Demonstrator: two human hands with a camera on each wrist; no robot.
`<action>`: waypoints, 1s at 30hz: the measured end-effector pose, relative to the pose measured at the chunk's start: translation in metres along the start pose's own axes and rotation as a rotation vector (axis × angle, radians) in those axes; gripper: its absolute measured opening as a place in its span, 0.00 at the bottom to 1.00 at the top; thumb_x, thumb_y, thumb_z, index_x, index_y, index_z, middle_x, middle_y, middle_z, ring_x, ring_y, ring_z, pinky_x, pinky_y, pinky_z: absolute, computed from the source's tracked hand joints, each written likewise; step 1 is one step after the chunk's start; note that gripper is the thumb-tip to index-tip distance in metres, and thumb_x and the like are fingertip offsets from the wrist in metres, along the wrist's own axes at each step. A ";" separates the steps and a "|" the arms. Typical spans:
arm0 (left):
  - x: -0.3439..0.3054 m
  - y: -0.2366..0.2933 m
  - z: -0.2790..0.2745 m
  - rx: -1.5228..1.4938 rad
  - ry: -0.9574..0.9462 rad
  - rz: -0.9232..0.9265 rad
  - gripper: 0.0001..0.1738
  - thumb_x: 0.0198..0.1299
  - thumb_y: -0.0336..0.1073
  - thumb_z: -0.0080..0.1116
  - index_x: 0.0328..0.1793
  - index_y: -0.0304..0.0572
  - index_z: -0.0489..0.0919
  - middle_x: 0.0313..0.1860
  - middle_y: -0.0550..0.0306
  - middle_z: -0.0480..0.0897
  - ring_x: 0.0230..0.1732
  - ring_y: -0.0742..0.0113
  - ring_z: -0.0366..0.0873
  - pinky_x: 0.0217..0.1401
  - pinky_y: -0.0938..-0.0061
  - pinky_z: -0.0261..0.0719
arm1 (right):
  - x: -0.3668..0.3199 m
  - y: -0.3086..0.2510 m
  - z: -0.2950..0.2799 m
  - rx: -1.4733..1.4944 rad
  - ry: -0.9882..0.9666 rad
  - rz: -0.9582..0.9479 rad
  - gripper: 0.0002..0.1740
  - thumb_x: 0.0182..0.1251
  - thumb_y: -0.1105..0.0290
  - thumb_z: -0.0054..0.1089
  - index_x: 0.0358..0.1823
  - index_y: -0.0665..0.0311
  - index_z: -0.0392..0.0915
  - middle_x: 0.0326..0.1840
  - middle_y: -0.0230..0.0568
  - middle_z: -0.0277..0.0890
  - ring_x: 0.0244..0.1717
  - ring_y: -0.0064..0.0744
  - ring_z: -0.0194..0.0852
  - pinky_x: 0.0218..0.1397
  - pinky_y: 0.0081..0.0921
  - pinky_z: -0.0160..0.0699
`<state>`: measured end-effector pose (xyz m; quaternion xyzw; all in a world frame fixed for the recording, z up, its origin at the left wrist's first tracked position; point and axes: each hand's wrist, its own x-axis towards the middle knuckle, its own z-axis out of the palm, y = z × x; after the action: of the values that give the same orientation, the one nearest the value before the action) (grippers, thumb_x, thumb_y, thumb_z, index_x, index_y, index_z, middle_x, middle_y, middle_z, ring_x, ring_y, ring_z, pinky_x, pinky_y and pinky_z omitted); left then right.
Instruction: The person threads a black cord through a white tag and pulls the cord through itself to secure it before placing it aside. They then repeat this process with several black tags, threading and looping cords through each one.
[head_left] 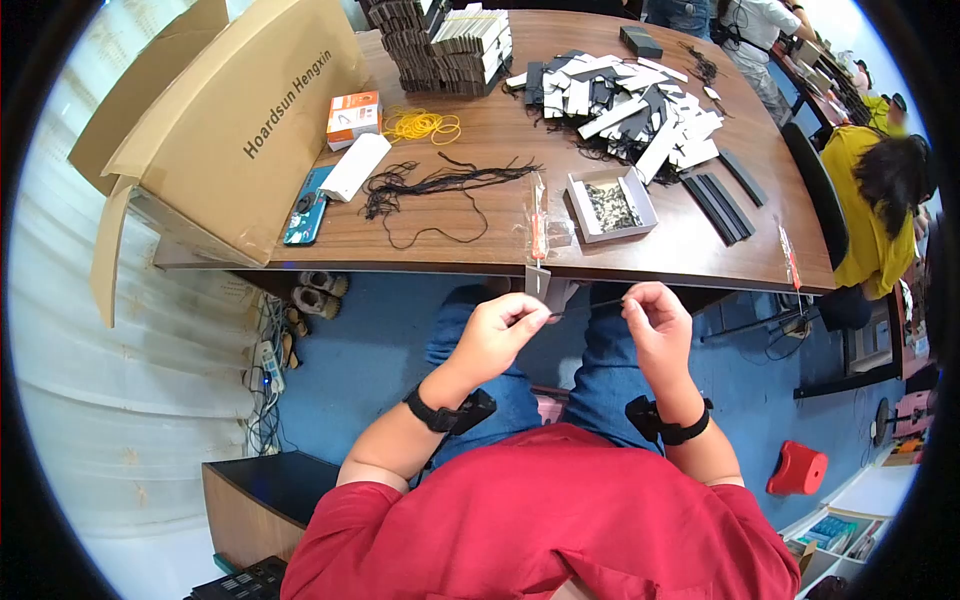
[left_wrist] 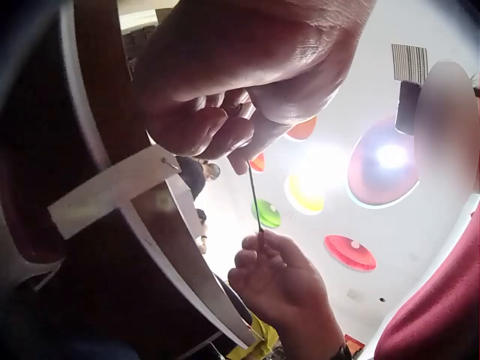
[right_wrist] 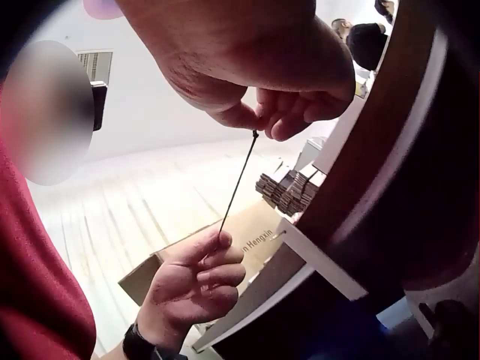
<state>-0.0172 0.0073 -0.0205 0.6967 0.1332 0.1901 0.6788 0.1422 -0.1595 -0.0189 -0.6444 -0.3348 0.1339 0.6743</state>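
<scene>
Both hands are raised in front of the table edge, over the person's lap. A thin black cord (left_wrist: pixel 256 196) runs taut between them. My left hand (head_left: pixel 500 335) pinches one end between thumb and fingertips. The other end is pinched by my right hand (head_left: pixel 660 330), where a small knot shows at the fingertips in the right wrist view. Beside the left fingers, a pale rectangular tag (left_wrist: pixel 112 191) with a small hole at one end overlaps the table edge. Behind it, an orange-handled tool (head_left: pixel 539 235) lies under clear tape on the table.
On the table (head_left: pixel 480 235) lie a bundle of black cords (head_left: pixel 430 185), a box of small pieces (head_left: pixel 590 230), a heap of black and white tags (head_left: pixel 640 105), dark strips (head_left: pixel 718 208) and a phone (head_left: pixel 305 210). A large carton (head_left: pixel 250 130) stands left; another person (head_left: pixel 870 200) sits right.
</scene>
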 end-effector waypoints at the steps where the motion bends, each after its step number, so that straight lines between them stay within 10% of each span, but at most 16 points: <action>1: -0.004 -0.005 -0.007 -0.005 0.009 -0.028 0.09 0.65 0.34 0.58 0.40 0.34 0.81 0.33 0.64 0.80 0.37 0.80 0.72 0.42 0.83 0.71 | -0.003 0.005 -0.003 0.009 0.003 0.021 0.01 0.62 0.80 0.57 0.32 0.68 0.74 0.34 0.30 0.73 0.33 0.16 0.67 0.39 0.15 0.69; 7: -0.010 -0.012 -0.018 0.176 -0.033 -0.110 0.08 0.65 0.33 0.58 0.38 0.34 0.81 0.30 0.67 0.78 0.31 0.82 0.69 0.34 0.82 0.69 | -0.005 -0.002 0.011 -0.763 -0.307 -0.301 0.16 0.52 0.73 0.66 0.44 0.63 0.79 0.44 0.46 0.79 0.47 0.48 0.77 0.50 0.39 0.77; 15: 0.006 -0.004 -0.012 -0.205 0.004 -0.227 0.13 0.68 0.38 0.53 0.42 0.34 0.82 0.24 0.65 0.75 0.23 0.79 0.71 0.24 0.84 0.68 | 0.008 -0.020 0.062 -0.533 -0.352 -0.208 0.09 0.56 0.70 0.65 0.38 0.64 0.82 0.33 0.49 0.81 0.36 0.47 0.82 0.39 0.34 0.81; 20: -0.002 -0.019 -0.015 -0.367 0.261 -0.105 0.18 0.71 0.43 0.49 0.53 0.34 0.77 0.33 0.61 0.78 0.33 0.75 0.77 0.31 0.83 0.75 | 0.005 -0.012 0.064 -0.276 -0.199 0.113 0.07 0.62 0.77 0.61 0.40 0.68 0.82 0.27 0.39 0.82 0.20 0.17 0.76 0.22 0.17 0.74; 30: 0.006 -0.034 0.008 -0.134 0.247 0.086 0.05 0.60 0.28 0.62 0.41 0.34 0.81 0.33 0.61 0.78 0.34 0.75 0.75 0.33 0.81 0.74 | -0.004 0.003 0.069 -0.308 -0.292 0.110 0.08 0.60 0.73 0.66 0.38 0.68 0.81 0.28 0.37 0.82 0.26 0.19 0.77 0.30 0.18 0.76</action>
<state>-0.0055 0.0041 -0.0536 0.6261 0.1728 0.3118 0.6935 0.0965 -0.1079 -0.0263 -0.7310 -0.4097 0.2095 0.5039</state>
